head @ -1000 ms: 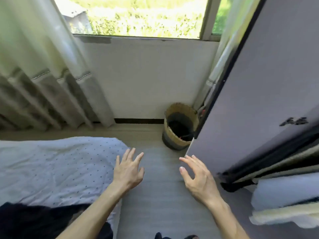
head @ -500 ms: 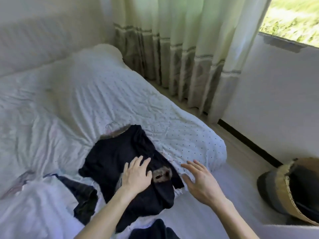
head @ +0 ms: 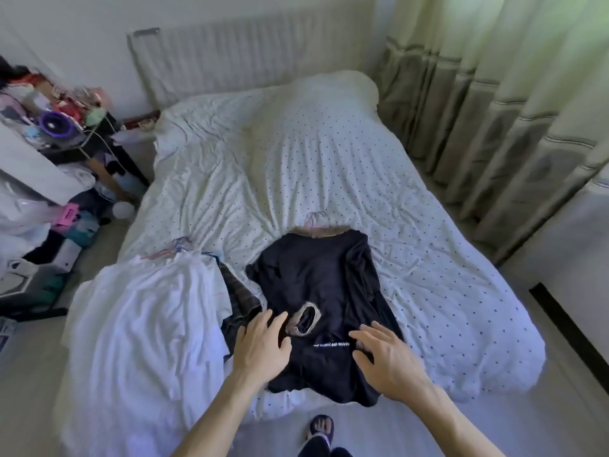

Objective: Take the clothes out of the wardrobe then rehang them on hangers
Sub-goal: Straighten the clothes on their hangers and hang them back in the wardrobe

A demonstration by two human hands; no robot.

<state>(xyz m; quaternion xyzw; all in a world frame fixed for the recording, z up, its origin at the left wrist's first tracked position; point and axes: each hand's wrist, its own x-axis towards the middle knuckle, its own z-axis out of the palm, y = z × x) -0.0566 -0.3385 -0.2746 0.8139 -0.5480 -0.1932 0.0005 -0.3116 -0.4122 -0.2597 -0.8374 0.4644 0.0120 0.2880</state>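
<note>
A black top (head: pixel 316 285) with a furry collar and a line of white print lies flat at the foot of the bed (head: pixel 428 258). A pink hanger (head: pixel 314 219) pokes out at its upper end. My left hand (head: pixel 260 347) is spread over the top's left edge, fingers straight. My right hand (head: pixel 385 361) hovers or rests open on its lower right part. A white garment (head: pixel 148 324) lies to the left with coloured hangers (head: pixel 174 247) at its top. A dark striped garment (head: pixel 239 298) sits between the two.
A cluttered side table (head: pixel 66 127) and piled bags and boxes (head: pixel 39 245) crowd the floor left of the bed. Long curtains (head: pixel 494 110) hang along the right. A radiator (head: pixel 247 51) is behind the bed head. My slippered foot (head: pixel 321 428) stands at the bed's end.
The view has swung left from the window and wardrobe door to the bed. Both hands have come down over the black top, the right one arriving last.
</note>
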